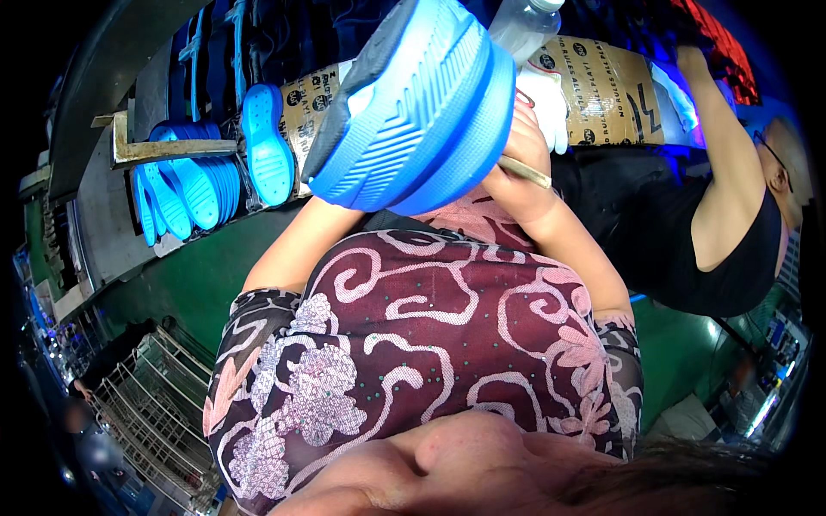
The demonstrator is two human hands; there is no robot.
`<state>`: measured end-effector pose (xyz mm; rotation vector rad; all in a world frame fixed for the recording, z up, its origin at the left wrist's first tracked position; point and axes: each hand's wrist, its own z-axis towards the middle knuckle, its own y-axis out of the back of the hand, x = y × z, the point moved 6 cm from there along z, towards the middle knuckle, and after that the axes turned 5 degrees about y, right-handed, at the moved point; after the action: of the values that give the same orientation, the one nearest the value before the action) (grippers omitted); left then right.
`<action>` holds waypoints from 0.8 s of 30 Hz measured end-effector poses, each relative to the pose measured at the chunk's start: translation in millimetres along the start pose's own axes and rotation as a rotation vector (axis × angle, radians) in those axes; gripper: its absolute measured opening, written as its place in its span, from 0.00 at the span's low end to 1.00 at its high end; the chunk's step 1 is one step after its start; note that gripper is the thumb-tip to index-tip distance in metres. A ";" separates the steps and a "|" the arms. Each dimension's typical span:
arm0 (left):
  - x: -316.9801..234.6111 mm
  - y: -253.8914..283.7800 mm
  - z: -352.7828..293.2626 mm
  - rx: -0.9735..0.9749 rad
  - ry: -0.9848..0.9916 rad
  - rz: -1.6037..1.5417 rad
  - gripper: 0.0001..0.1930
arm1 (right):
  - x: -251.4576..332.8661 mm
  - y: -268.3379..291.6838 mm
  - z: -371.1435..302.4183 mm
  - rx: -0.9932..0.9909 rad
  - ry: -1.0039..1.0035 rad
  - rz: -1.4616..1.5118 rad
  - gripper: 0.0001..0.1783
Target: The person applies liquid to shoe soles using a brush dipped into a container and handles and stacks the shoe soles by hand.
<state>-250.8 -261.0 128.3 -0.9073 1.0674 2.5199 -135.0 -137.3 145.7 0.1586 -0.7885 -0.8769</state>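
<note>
A shoe with a thick blue ribbed sole [422, 120] and a dark upper [361, 64] is held up close, filling the top middle. My left forearm [310, 236] runs up behind it; the left hand itself is hidden by the shoe. At the shoe's right edge, my right hand [527, 146] is closed with a thin pale stick [526, 172] poking out from it. The stick's other end is out of sight, so its kind does not show. Whether the right hand also touches the shoe is unclear.
Several blue soles [198, 193] stand stacked at the left by a wooden bar [172, 152]; another sole [268, 146] lies beside them. Cardboard [602, 86] covers the bench, with a clear bottle [523, 30] and a white item [555, 107]. A co-worker [731, 215] reaches across at the right.
</note>
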 end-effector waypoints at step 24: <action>-3.4 6.6 3.8 -0.149 0.105 -0.081 0.12 | -0.6 24.0 -2.0 -0.029 -0.047 -0.165 0.10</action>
<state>-252.8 -262.9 136.1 -1.1108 0.8616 2.5355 -118.8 -121.7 154.2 0.1798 -0.8141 -1.0508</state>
